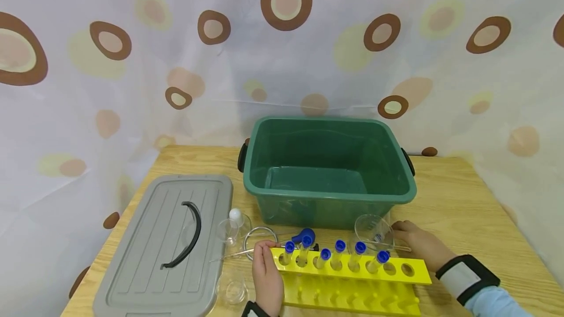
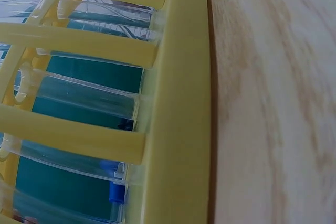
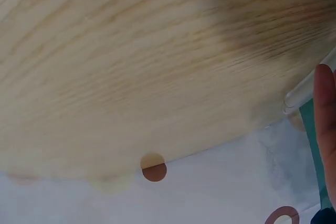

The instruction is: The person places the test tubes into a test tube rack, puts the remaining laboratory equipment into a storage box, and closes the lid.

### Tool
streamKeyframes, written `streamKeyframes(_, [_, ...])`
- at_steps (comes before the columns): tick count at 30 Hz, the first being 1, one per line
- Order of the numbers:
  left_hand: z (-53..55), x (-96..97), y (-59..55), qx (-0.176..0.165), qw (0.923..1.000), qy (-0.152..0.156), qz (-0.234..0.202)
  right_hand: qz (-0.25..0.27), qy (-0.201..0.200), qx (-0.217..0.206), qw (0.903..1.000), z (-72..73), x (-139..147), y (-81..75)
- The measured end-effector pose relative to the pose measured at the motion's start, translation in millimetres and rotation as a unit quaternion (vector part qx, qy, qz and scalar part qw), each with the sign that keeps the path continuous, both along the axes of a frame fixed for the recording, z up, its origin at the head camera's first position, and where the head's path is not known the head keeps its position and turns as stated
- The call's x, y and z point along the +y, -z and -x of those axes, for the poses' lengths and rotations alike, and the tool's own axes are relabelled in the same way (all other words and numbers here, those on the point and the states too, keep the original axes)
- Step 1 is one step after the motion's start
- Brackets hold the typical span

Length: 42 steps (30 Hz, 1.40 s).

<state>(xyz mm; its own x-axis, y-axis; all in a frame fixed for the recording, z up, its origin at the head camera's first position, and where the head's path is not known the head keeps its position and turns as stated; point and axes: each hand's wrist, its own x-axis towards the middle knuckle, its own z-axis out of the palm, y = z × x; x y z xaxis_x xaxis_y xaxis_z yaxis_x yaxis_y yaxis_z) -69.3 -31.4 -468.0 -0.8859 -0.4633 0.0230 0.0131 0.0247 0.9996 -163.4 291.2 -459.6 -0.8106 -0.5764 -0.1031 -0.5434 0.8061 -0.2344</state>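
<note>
My left hand [image 1: 267, 278] grips the left end of a yellow test tube rack [image 1: 352, 268], which holds several clear test tubes with blue caps [image 1: 340, 245]. In the left wrist view, the rack's pegs [image 2: 79, 132] and clear tubes [image 2: 84, 93] fill the left side. Behind the rack's right end, my right hand [image 1: 423, 246] is beside a clear beaker [image 1: 373, 231]. The right wrist view shows a finger [image 3: 326, 129] of it against a clear tube [image 3: 302, 95]; its grip is largely hidden.
A green tub [image 1: 330, 194] stands behind the rack. To the left lies a grey lid [image 1: 167, 243] with a black handle. Between them are small clear glassware [image 1: 231, 287], a metal ring [image 1: 260, 241] and a blue rubber bulb [image 1: 304, 235]. A patterned sheet [image 1: 282, 72] hangs behind the table.
</note>
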Motion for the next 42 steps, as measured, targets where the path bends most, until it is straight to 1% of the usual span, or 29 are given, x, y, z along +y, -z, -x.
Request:
streamKeyframes(2, [0.3, 0.0, -0.3, 0.002, 1.0, -0.001, 0.001, -0.005, -0.004, 0.019, 0.9998, -0.9, -0.8, 0.1])
streamKeyframes(4, [0.3, 0.1, -0.5, 0.004, 1.0, -0.003, 0.003, -0.021, -0.014, 0.049, 0.9985, -1.4, -0.4, 0.9])
streamKeyframes(7, [0.3, 0.3, -0.6, 0.005, 1.0, -0.003, 0.005, -0.045, -0.033, 0.088, 0.9946, -1.7, 1.9, 2.7])
streamKeyframes(11, [0.6, 0.1, -0.8, 0.003, 1.0, -0.001, 0.004, -0.065, -0.057, 0.121, 0.9889, -1.2, 7.0, 4.6])
streamKeyframes(15, [0.8, -0.3, -1.0, -0.002, 1.0, -0.002, 0.003, -0.07, -0.07, 0.133, 0.9862, -2.2, 11.5, 4.8])
streamKeyframes(18, [1.0, -0.4, -1.2, -0.004, 1.0, -0.004, 0.005, -0.07, -0.067, 0.131, 0.9866, -4.4, 13.8, 4.0])
streamKeyframes(20, [1.0, -0.3, -1.1, -0.005, 1.0, -0.004, 0.005, -0.061, -0.066, 0.135, 0.9868, -5.6, 15.5, 3.3])
streamKeyframes(23, [0.9, -0.1, -0.8, -0.004, 1.0, -0.001, 0.004, -0.043, -0.071, 0.164, 0.983, -6.6, 19.0, 2.4])
streamKeyframes(25, [0.8, -0.1, -0.7, -0.003, 1.0, 0.001, 0.002, -0.03, -0.066, 0.183, 0.9804, -6.7, 21.7, 1.0])
streamKeyframes(28, [0.8, -0.1, -0.8, 0.001, 1.0, 0.003, -0.001, -0.017, -0.039, 0.21, 0.9767, -7.0, 26.6, -1.9])
streamKeyframes(31, [0.7, 0.0, -1.5, 0.004, 1.0, 0.005, -0.004, 0.0, 0.001, 0.227, 0.9738, -9.0, 32.4, -7.1])
streamKeyframes(32, [0.7, 0.0, -1.7, 0.004, 1.0, 0.006, -0.005, 0.008, 0.019, 0.227, 0.9737, -10.4, 34.2, -9.8])
streamKeyframes(34, [0.7, 0.0, -1.9, 0.003, 1.0, 0.006, -0.007, 0.023, 0.063, 0.212, 0.975, -13.6, 37.8, -16.5])
streamKeyframes(36, [0.7, 0.1, -1.9, 0.002, 0.9999, 0.007, -0.007, 0.039, 0.11, 0.182, 0.9763, -16.8, 41.4, -25.0])
streamKeyframes(38, [0.6, 0.1, -1.6, 0.001, 1.0, 0.007, -0.007, 0.057, 0.154, 0.152, 0.9747, -19.4, 45.1, -35.2])
streamKeyframes(40, [0.4, 0.0, -1.4, -0.001, 1.0, 0.006, -0.008, 0.086, 0.184, 0.14, 0.9691, -21.7, 48.2, -45.7])
streamKeyframes(42, [0.2, -0.2, -1.3, -0.002, 1.0, 0.007, -0.007, 0.123, 0.199, 0.15, 0.9608, -24.8, 49.8, -56.1])
